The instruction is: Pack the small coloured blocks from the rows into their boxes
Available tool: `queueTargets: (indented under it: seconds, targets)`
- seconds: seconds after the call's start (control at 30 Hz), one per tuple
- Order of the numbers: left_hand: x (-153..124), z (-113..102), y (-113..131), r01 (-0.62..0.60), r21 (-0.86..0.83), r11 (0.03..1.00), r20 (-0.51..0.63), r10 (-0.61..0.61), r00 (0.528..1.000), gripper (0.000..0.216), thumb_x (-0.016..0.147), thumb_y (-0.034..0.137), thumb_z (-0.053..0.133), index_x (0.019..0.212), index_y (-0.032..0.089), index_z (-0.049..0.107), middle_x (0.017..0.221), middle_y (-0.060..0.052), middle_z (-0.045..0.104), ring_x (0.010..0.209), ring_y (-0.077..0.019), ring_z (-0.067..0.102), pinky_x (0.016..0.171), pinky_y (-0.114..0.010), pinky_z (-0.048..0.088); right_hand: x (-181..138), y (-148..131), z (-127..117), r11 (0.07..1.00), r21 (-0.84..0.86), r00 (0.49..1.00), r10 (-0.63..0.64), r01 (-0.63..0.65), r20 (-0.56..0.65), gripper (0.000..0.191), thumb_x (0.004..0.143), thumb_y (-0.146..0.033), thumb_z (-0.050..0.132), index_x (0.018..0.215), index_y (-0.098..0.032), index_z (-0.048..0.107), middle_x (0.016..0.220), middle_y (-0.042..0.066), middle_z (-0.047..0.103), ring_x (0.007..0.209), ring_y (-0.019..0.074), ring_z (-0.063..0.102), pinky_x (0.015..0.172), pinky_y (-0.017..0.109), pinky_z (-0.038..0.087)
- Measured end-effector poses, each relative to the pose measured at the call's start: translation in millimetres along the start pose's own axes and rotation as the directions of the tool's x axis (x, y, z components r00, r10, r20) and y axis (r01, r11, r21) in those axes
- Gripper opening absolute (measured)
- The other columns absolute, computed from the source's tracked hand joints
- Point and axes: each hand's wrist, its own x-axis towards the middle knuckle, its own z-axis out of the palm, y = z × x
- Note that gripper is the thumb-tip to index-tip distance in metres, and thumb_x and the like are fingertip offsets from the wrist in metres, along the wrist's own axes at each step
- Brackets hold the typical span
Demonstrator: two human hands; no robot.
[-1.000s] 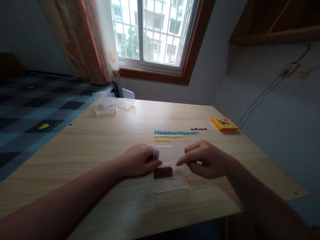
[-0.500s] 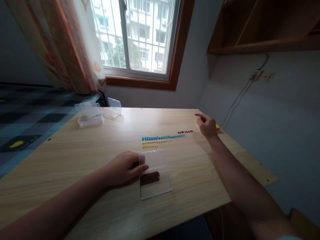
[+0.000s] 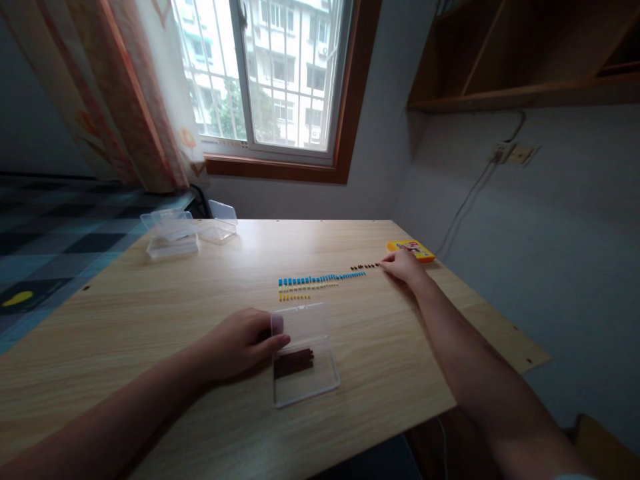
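My left hand grips the left side of an opened clear plastic box, thumb inside and fingers behind. A bundle of dark brown strips lies in the box. Farther right, my right hand is closed in a pinch at the right end of a row of tiny dark brown pieces; what its fingertips hold is too small to make out. Between the hands run rows of small blue blocks, pale cream pieces and yellow pieces.
A yellow box with printing lies just beyond my right hand. Clear plastic boxes with raised lids stand at the table's far left, one smaller box beside them. The wooden table ends at a wall on the right.
My right hand has come down and left from above the yellow box to the end of the brown row, its fingers now pinched. The left hand keeps its hold on the clear box.
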Motion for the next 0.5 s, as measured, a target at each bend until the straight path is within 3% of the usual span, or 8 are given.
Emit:
queueTargets:
  seconds: [0.37, 0.5]
  targets:
    - [-0.1, -0.2, -0.4, 0.006, 0.006, 1.000, 0.014, -0.006, 1.000, 0.038, 0.096, 0.045, 0.046, 0.072, 0.019, 0.057, 0.073, -0.003, 0.065, 0.067, -0.0170, 0.056, 0.066, -0.028, 0.038, -13.9, -20.6, -5.3, 0.993, -0.116, 0.996, -0.019, 0.009, -0.086, 0.029, 0.099, -0.037, 0.064, 0.119, -0.015, 0.065, 0.119, 0.009, 0.066, 0.102, 0.0215, 0.066, 0.088, 0.041, 0.058]
    - [-0.1, 0.0, 1.9, 0.006, -0.002, 1.000, 0.011, -0.006, 1.000, 0.039, 0.096, 0.047, 0.046, 0.072, 0.019, 0.057, 0.072, -0.003, 0.065, 0.066, -0.0169, 0.056, 0.065, -0.028, 0.038, -26.3, -33.2, -18.0, 0.994, -0.089, 0.986, -0.079, 0.066, -0.147, 0.022, 0.096, -0.031, 0.067, 0.103, -0.011, 0.070, 0.102, 0.009, 0.071, 0.090, 0.0189, 0.067, 0.082, 0.034, 0.056]
